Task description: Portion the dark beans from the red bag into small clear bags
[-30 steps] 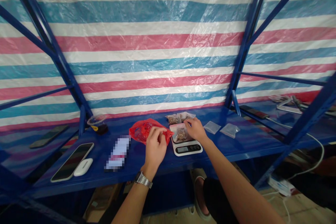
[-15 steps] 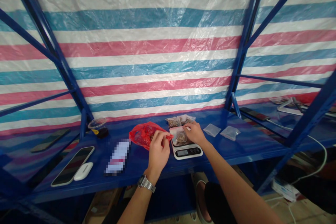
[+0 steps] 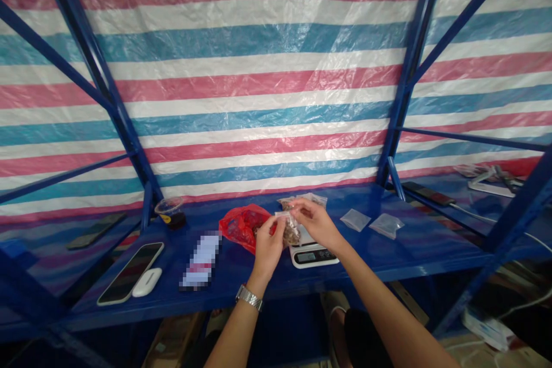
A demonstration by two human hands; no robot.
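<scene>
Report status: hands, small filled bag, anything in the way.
Left hand pinching small filled bag. Right hand at its top edge, grip unclear. Bag partly hides scale. Red plastic bag close beside left hand.

My left fingers (image 3: 266, 230) hold a shiny plastic sachet (image 3: 292, 234). Scale (image 3: 316, 257): smooth casing. Left of scale: crinkled, glossy plastic bag (image 3: 239, 227). Beneath scale: glossy tabletop (image 3: 379, 256).

Red, white and blue striped plastic sheeting (image 3: 267, 112) hangs behind a blue shelf (image 3: 414, 244) with slanting posts (image 3: 419, 26).
</scene>
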